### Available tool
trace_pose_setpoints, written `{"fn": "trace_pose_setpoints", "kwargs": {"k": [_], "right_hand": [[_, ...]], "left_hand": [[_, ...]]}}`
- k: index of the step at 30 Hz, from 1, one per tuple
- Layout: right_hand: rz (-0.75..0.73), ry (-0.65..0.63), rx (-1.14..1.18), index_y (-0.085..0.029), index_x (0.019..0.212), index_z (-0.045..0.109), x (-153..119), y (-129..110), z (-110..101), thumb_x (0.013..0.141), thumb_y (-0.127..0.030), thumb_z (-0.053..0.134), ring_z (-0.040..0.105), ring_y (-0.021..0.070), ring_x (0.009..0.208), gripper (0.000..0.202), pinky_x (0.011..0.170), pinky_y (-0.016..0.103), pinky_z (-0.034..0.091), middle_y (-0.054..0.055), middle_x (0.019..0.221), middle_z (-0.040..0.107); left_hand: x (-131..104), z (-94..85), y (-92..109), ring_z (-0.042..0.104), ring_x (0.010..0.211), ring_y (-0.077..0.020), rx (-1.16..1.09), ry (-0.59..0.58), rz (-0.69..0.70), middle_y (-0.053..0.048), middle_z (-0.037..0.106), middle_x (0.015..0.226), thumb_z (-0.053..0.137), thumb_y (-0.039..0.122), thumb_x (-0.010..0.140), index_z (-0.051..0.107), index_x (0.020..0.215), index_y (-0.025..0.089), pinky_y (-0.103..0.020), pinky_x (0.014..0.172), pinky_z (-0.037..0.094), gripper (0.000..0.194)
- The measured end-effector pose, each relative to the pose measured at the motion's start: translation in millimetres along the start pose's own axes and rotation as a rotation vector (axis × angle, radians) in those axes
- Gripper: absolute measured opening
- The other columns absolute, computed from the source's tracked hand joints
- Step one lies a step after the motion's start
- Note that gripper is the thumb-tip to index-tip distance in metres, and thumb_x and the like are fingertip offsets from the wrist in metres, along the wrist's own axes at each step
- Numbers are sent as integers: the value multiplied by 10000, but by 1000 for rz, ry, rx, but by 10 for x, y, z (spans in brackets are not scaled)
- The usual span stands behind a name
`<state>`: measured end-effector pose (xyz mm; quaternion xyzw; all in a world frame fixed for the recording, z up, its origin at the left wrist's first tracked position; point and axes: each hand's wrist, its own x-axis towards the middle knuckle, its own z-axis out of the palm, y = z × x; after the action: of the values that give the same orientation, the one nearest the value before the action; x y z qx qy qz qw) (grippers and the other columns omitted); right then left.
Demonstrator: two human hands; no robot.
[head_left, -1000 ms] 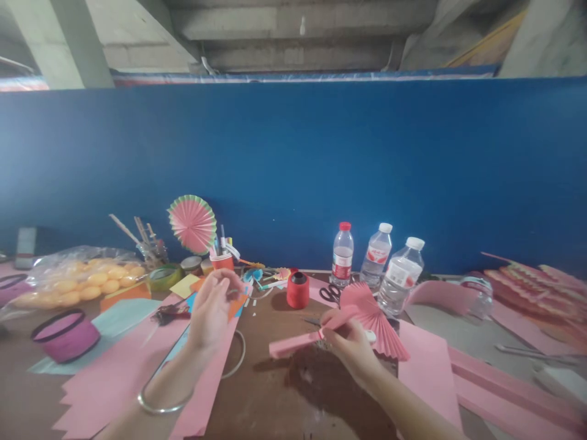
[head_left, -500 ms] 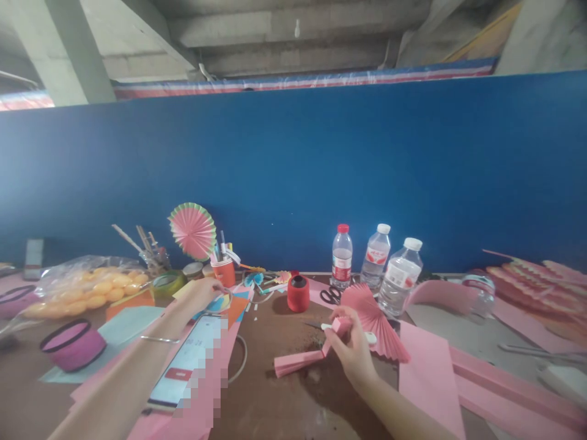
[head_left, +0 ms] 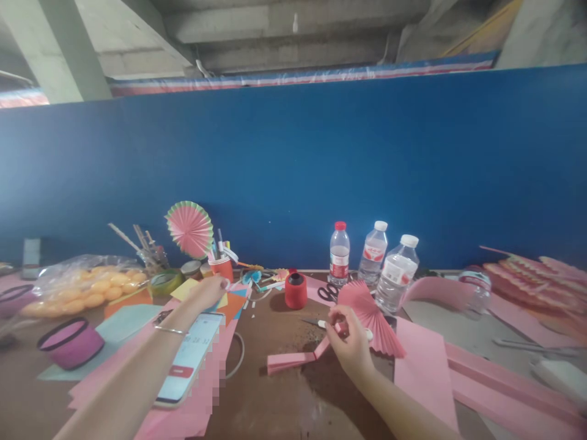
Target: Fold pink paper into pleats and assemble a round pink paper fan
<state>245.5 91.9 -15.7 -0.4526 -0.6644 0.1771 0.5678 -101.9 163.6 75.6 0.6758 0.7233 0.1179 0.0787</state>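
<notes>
My right hand [head_left: 352, 345] is closed on one end of a narrow pleated pink paper strip [head_left: 290, 360]. The strip bends in the middle, and its other end sticks out to the left over the brown table. Just behind these fingers lie a craft knife [head_left: 315, 322] and an opened pink paper fan [head_left: 369, 315]. My left hand [head_left: 211, 294] reaches over the phone [head_left: 190, 360] toward the orange cup of pens [head_left: 222, 269]. Its fingers are pinched together beside the cup; what they hold, if anything, I cannot make out.
A red thread spool [head_left: 296, 291] stands mid-table. Behind the fan are black scissors [head_left: 328, 292] and water bottles [head_left: 339, 260]. A bag of yellow balls [head_left: 98, 287] and a pink round container [head_left: 71, 343] lie left. Pink paper sheets [head_left: 424, 366] cover the right. A blue partition [head_left: 293, 165] stands behind.
My left hand has shifted slightly right, closer to the cup. The pink strip has dipped a little in my right hand, which has turned slightly. The view has shifted a bit.
</notes>
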Motion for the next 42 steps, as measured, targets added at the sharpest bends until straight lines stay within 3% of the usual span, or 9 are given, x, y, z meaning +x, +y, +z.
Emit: {"fn": "trace_pose_setpoints", "kwargs": {"k": [4,9,14,20,25,29,34,38,42], "right_hand": [[-55,10,-79,-195,920,519,42,0,-33,788,-200,507,552,183,735,133,635,294,437,37,817,586],[-257,122,-373,-236,874,603,112,-43,-97,742,-150,557,477,286,1035,164,869,468,314,43,949,630],[-371,-70,-144,-231,927,618,123,-383,-127,775,-106,500,553,215,894,229,792,370,414,47,890,638],[-205,-204,61,-246,1194,533,342,-886,-83,843,-190,476,583,205,916,360,793,335,468,67,1040,628],[-71,-155,128,-235,1066,637,493,-932,-2,733,-231,643,590,227,938,334,805,345,483,63,1029,645],[-3,-157,148,-249,1058,652,460,-835,25,726,-202,634,608,223,868,336,757,343,493,55,961,662],[183,-167,286,-250,998,686,426,-723,42,686,-186,657,623,217,816,320,744,340,485,29,878,689],[406,-153,517,-183,933,695,432,-683,56,636,-184,675,633,207,728,298,682,333,497,34,772,701],[472,-129,555,-178,884,624,445,-700,18,587,-130,680,589,149,579,306,574,263,456,-26,602,639]], "left_hand": [[-145,-186,129,614,627,-197,-128,100,59,-27,641,652,409,348,822,619,856,141,-266,593,433,297],[-481,-124,537,610,755,-165,-305,146,197,-5,658,853,377,372,839,562,994,189,-236,688,438,303],[-848,46,1112,603,748,-195,-610,85,335,-16,659,781,469,326,819,609,968,203,-280,706,432,238],[-1003,102,1599,600,872,-226,-848,132,343,-46,663,955,549,352,792,648,944,236,-299,761,437,215],[-937,171,1648,626,774,-209,-1207,-60,254,-64,671,934,535,359,807,624,1034,200,-299,675,483,291],[-964,229,1610,598,932,-215,-1352,-201,267,-67,630,1084,586,274,773,593,1112,212,-322,807,476,345],[-973,336,1608,597,903,-220,-1243,-156,283,-54,644,966,670,98,624,573,1147,198,-326,810,482,541],[-986,411,1627,586,924,-224,-1198,-121,311,-42,615,981,635,106,661,579,1142,241,-319,811,484,503],[-1005,386,1638,587,931,-230,-1146,-124,320,-42,623,970,615,126,691,587,1147,254,-325,826,475,474]]}}
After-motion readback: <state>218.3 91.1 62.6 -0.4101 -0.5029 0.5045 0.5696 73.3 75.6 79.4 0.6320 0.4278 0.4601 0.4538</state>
